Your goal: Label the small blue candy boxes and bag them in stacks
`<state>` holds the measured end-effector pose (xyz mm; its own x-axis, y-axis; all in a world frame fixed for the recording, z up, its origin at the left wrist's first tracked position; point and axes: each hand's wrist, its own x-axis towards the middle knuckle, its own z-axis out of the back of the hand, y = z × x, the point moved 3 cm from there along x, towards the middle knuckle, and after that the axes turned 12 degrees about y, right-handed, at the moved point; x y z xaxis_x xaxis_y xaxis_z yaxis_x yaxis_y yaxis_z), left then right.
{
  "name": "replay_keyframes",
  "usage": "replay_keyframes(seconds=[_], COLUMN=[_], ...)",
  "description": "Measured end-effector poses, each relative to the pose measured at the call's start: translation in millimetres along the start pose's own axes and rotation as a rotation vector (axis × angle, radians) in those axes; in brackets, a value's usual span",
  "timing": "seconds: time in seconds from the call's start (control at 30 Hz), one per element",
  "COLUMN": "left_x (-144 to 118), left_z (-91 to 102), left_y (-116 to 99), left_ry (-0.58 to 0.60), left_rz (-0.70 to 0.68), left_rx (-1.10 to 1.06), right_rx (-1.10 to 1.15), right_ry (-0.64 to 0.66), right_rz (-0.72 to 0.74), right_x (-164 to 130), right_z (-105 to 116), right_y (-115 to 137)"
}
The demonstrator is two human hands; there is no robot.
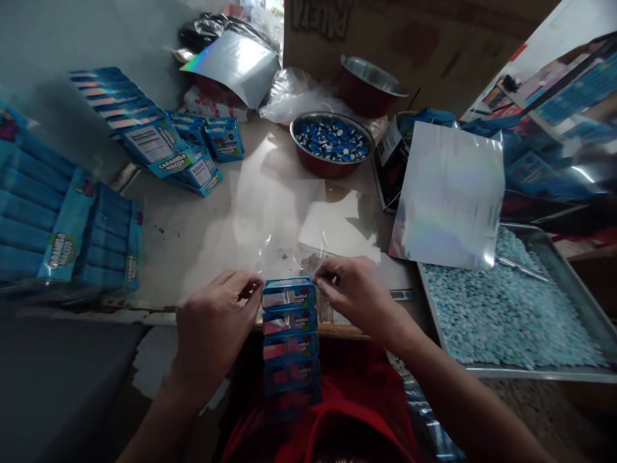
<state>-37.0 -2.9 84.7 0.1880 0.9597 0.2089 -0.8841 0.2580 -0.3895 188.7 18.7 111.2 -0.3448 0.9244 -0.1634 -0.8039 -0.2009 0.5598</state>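
The fingers of the left hand (214, 325) are curled nearly closed, their tips pressing the left end of the topmost box in a row of small blue candy boxes (290, 341). The fingers of the right hand (354, 292) are pinched together at the right end of that same box, and they seem also to nip the edge of a clear plastic sheet (284, 212), though the film is too faint there to be sure. The row of boxes runs from between the two hands back toward the person's red-clothed lap, its top box at the near edge of the tabletop (193, 238), and the sheet spreads away from it over the surface.

Beyond the sheet stands a round metal bowl (332, 168) filled with blue and white candies; behind it a second bowl (369, 83) is tilted, its contents hidden. To the right, a metal tray (585, 315) holds a bed of pale blue candies, with a shiny holographic bag (448, 196) leaning over its far end. On the left lie stacks of blue cartons (67, 228) and, farther back, more small boxes (193, 151).
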Motion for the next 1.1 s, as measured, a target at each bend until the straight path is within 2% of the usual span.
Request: replay_keyframes(seconds=[0.13,0.2,0.23,0.3,0.4,0.47,0.57,0.63,0.7,0.77,0.8,0.93,1.0,1.03,1.1], left_x=[-1.9,-7.7,-13.0,-27.3,-51.1,-61.0,-59.8,-52.0,-44.4,-40.7,-40.4,-42.6,-42.1,-41.6,-41.5], left_z=[-3.2,-7.4,-9.6,-15.6,-30.1,-42.5,-62.0,-73.4,-81.3,-83.7,-82.6,-73.2,-71.0,-70.3,-69.2], left_y=[-9.1,-12.0,-12.4,-11.2,-1.1,9.0,21.8,25.5,26.1,24.4,23.1,20.1,19.9,19.6,19.1], left_ry=[-0.064,-0.181,-0.258,-0.378,-0.424,-0.425,-0.462,-0.478,-0.432,-0.353,-0.320,-0.225,-0.157,-0.133,-0.097], left_rz=[0.128,0.141,0.114,-0.033,-0.277,-0.321,-0.181,-0.010,0.145,0.191,0.159,-0.127,-0.218,-0.222,-0.123], left_rx=[-0.159,-0.137,-0.106,-0.037,0.057,0.058,-0.100,-0.208,-0.319,-0.394,-0.400,-0.286,-0.250,-0.249,-0.298], right_rx=[-0.016,-0.076,-0.115,-0.187,-0.243,-0.247,-0.192,-0.104,-0.014,0.035,0.049,0.090,0.094,0.108,0.132], right_ry=[-0.253,-0.446,-0.538,-0.651,-0.592,-0.542,-0.594,-0.655,-0.691,-0.695,-0.690,-0.650,-0.614,-0.596,-0.557], right_rz=[0.056,0.094,0.137,0.272,0.455,0.483,0.415,0.327,0.264,0.261,0.270,0.301,0.297,0.295,0.308], right_x=[-15.6,-24.2,-29.6,-41.7,-55.3,-57.4,-48.9,-39.8,-33.6,-32.4,-33.5,-40.0,-41.7,-42.9,-47.9], right_z=[-14.8,-26.7,-32.9,-45.4,-62.5,-71.2,-79.8,-83.6,-86.4,-88.4,-89.2,-90.5,-89.4,-88.3,-86.2], right_y=[8.6,6.3,4.0,-2.8,-16.9,-25.4,-31.8,-32.5,-31.5,-29.6,-29.0,-30.1,-30.9,-31.5,-32.9])
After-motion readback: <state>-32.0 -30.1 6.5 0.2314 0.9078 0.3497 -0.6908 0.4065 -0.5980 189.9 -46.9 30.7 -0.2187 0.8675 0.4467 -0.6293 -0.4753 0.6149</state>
